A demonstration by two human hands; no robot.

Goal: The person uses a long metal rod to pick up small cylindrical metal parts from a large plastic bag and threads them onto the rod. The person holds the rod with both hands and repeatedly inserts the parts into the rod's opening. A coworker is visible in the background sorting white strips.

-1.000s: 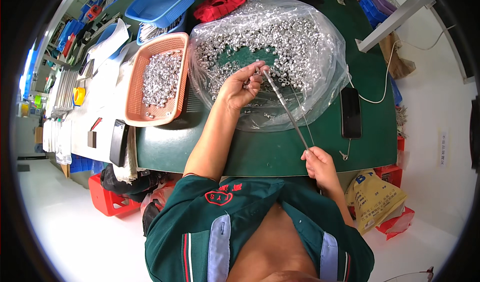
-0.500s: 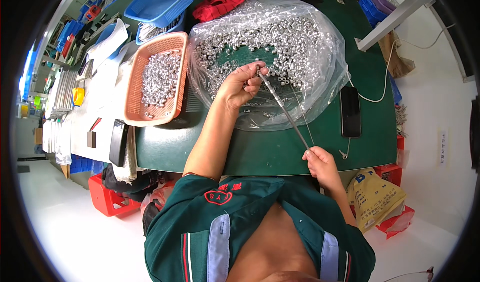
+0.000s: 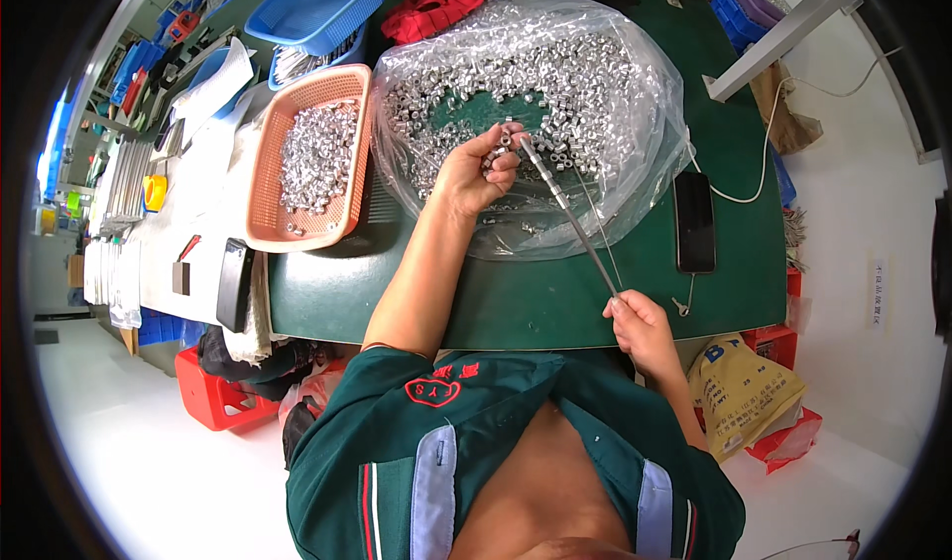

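My right hand (image 3: pixel 642 330) pinches the lower end of a thin metal rod (image 3: pixel 592 249), which slants up and to the left. Small silver sleeves (image 3: pixel 544 175) sit around its upper part. Close to the rod's top end is my left hand (image 3: pixel 476 171), its fingers curled around several loose small metal sleeves (image 3: pixel 499 150). Under this hand lies a clear plastic bag (image 3: pixel 650 198), spread wide and full of the same kind of silver sleeves (image 3: pixel 605 94). A thin wire (image 3: pixel 599 218) runs alongside the rod.
An orange basket (image 3: pixel 260 198) with small metal pieces stands left of the bag. Blue baskets (image 3: pixel 322 9) and a red cloth (image 3: pixel 446 2) lie behind. On the green table (image 3: pixel 387 297), a black phone (image 3: pixel 695 223) lies at right, and a dark case (image 3: pixel 235 284) at the left edge.
The left fingers have drawn slightly away from the rod's tip, showing more of the sleeves in them. The right hand and rod have shifted slightly right.
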